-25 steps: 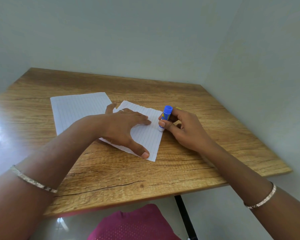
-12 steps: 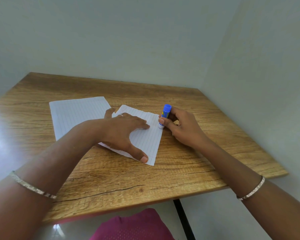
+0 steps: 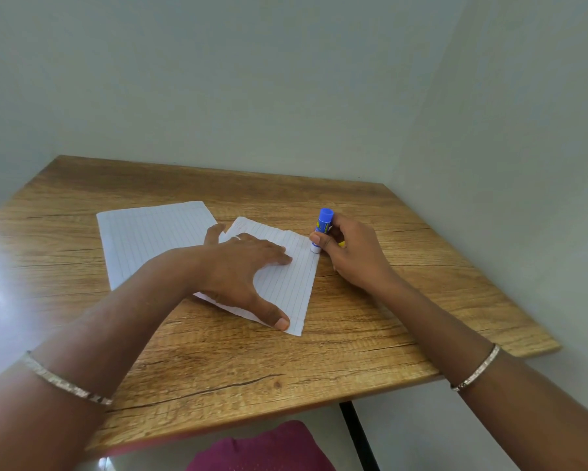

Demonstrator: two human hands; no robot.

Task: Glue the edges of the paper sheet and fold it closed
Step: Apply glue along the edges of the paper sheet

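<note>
A small lined paper sheet (image 3: 287, 283) lies at an angle on the wooden table (image 3: 370, 334). My left hand (image 3: 241, 270) presses flat on it with spread fingers, thumb near its front corner. My right hand (image 3: 348, 253) grips a blue glue stick (image 3: 322, 229), held nearly upright with its white tip down on the sheet's right edge near the far corner. The stick's blue end points up.
A larger lined sheet (image 3: 150, 239) lies flat to the left, partly under the small one and my left wrist. Walls close in behind and to the right of the table. A pink cloth (image 3: 262, 450) shows below the front edge.
The glue stick has slid along the sheet's right edge away from me, toward its far corner. My left hand has stayed pressed on the paper.
</note>
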